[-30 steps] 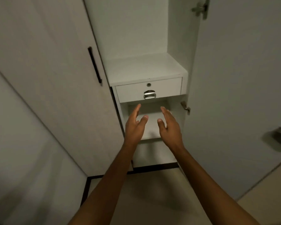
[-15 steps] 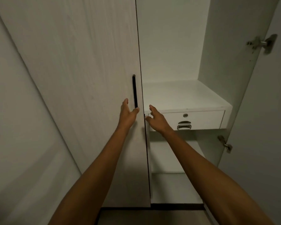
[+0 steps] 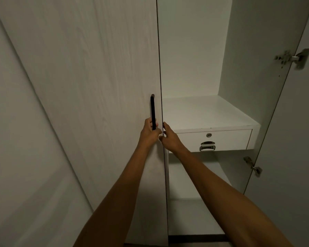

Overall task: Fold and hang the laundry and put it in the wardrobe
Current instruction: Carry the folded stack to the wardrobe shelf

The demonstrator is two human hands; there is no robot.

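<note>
The wardrobe's closed door (image 3: 96, 86) is readied for opening: its black handle (image 3: 152, 111) is gripped by the left hand (image 3: 149, 133), the right hand (image 3: 169, 139) held loosely open beside it.

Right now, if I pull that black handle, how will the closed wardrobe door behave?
The closed door will probably swing stiffly as one rigid panel, since the open door hangs on metal hinges. It looks tall, so likely somewhat heavy. The slim black handle, gripped by the left hand, seems unlikely to slip.
</note>
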